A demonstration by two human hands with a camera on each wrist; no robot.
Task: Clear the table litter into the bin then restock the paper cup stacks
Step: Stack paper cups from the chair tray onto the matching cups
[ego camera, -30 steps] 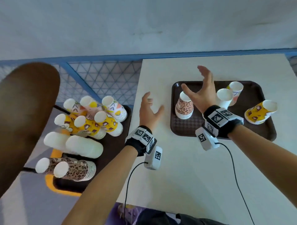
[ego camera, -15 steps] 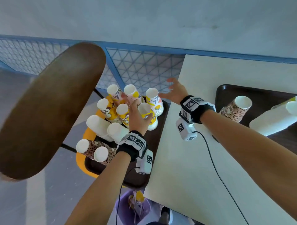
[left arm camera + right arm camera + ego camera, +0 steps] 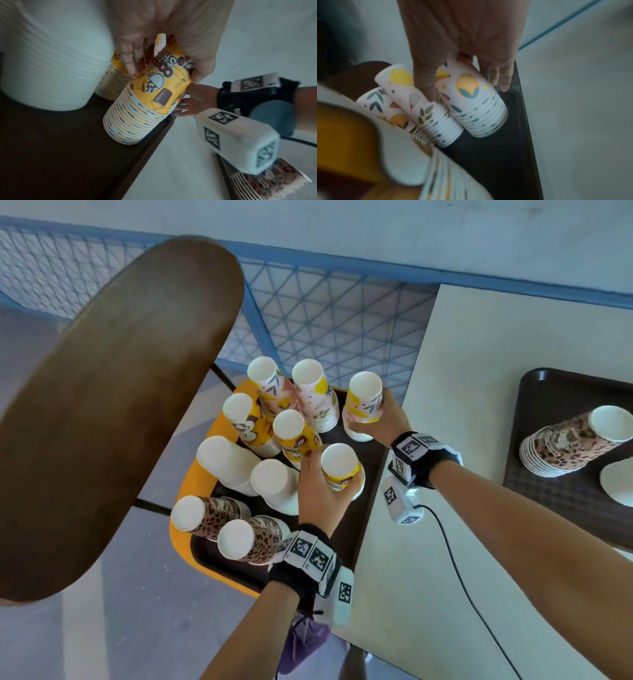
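Several upside-down paper cup stacks stand on a dark tray [image 3: 346, 529] that sits on a yellow chair seat left of the table. My left hand [image 3: 332, 474] grips the nearest yellow coffee-print stack [image 3: 339, 460]; the left wrist view shows its fingers [image 3: 130, 67] and thumb curled round that stack [image 3: 142, 108], which rests on the tray [image 3: 60, 148]. My right hand [image 3: 371, 419] grips the fruit-print stack [image 3: 364, 395] at the tray's far right corner. In the right wrist view, my right hand [image 3: 467, 86] wraps that stack [image 3: 481, 108], beside another fruit-print stack [image 3: 423, 105].
A brown chair back [image 3: 113, 405] rises at the left and a blue mesh fence [image 3: 335, 316] runs behind. On the white table [image 3: 462, 405], a brown tray [image 3: 548, 484] holds a leopard-print stack [image 3: 565, 443] lying on its side. A purple bag [image 3: 305, 642] hangs below.
Both hands left the table tray and swung left to the chair tray. The left hand now grips the yellow stack, and the right hand has closed round the fruit-print stack.
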